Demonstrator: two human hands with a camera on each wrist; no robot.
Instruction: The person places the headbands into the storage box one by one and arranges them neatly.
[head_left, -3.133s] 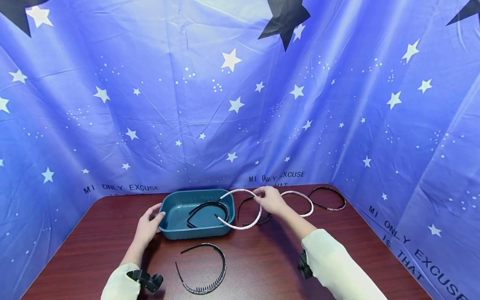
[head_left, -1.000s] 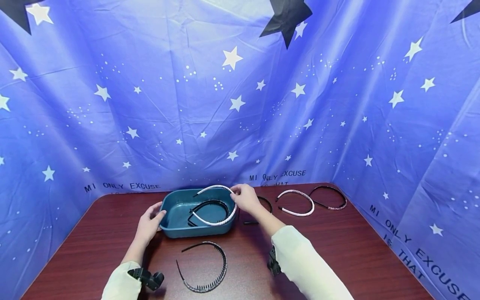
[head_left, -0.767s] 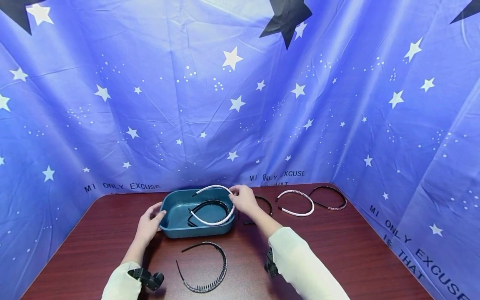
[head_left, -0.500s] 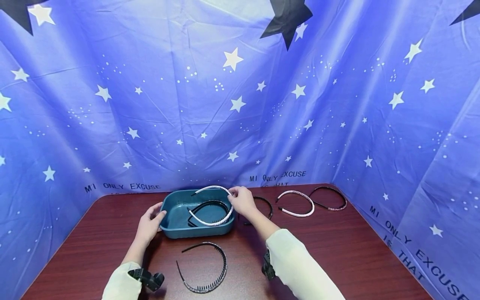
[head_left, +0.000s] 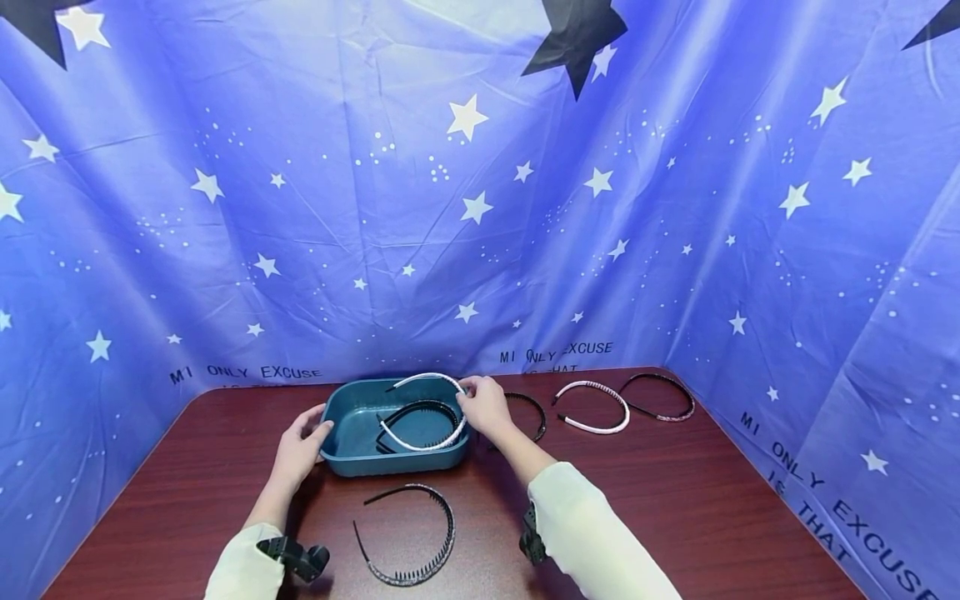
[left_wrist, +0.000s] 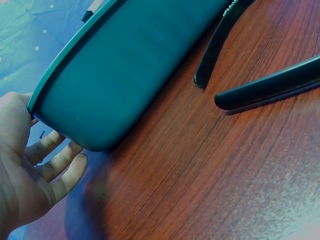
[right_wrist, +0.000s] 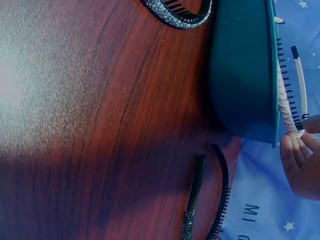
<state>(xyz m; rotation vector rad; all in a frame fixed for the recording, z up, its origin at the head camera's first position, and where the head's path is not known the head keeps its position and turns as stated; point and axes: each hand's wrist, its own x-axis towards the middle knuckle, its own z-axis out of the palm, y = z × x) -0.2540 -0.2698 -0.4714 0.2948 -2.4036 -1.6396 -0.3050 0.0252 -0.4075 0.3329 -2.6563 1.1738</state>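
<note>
My left hand [head_left: 297,450] holds the left end of a teal bin [head_left: 390,468], thumb over the rim and fingers along the outer wall. At the bin's opposite end, my right hand [head_left: 486,407] pinches a white headband [head_left: 435,448] by its curved middle. This headband is tilted over the bin's right half, its dark-tipped ends pointing left. The right wrist view shows black comb teeth along the inside of the white band [right_wrist: 283,95]. Below it, a black toothed headband [head_left: 420,406] lies inside the bin, partly hidden by the white one.
A glittery black headband [head_left: 450,533] lies in front of the bin. Right of the bin are a dark headband [head_left: 542,417] partly behind my right hand, another white headband [head_left: 625,417] and a dark one with a pinkish section [head_left: 678,417]. A starry blue curtain [head_left: 405,208] surrounds the table.
Over about three seconds, my right hand has carried the white headband left, from beside the bin to over it. In the last half second it barely moves. My left hand stays on the bin.
</note>
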